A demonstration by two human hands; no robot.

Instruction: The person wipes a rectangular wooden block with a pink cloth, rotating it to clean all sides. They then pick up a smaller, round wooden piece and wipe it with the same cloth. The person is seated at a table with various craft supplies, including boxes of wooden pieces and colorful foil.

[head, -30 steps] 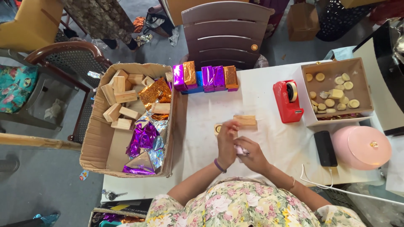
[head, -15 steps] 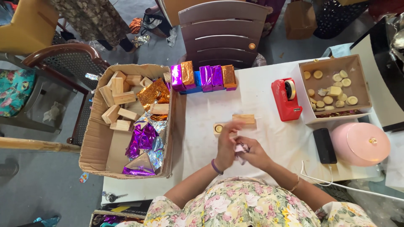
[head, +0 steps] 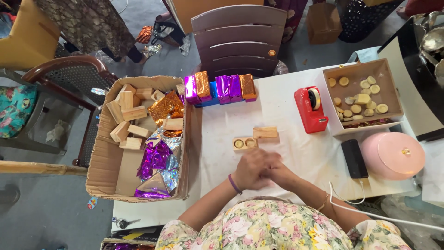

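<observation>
— On the white table (head: 296,157), near its front edge, what are the two hands doing?

— The left hand (head: 249,167) and the right hand (head: 277,170) are pressed together, the left one partly over the right. Their fingers are curled inward, but whether they clasp anything between them I cannot tell; nothing shows inside.

— What lies closest to them?

— Just beyond the hands sits a small wooden block with two round hollows (head: 245,143), each hollow filled with a yellowish disc. Touching its far right corner is a plain wooden block (head: 265,133). Neither is touched by the hands.

— And to the sides?

— To the left stands a cardboard box (head: 108,171) holding plain wooden blocks (head: 127,125) and crumpled purple, silver and orange foil sheets (head: 159,159). At the far edge of the table is a row of foil-wrapped blocks (head: 219,88), purple and orange. To the right stand a red tape dispenser (head: 310,110), a shallow box of round discs (head: 360,95), a black phone (head: 354,159) and a round pink container (head: 392,155). A purple band (head: 234,184) circles the left wrist.
</observation>
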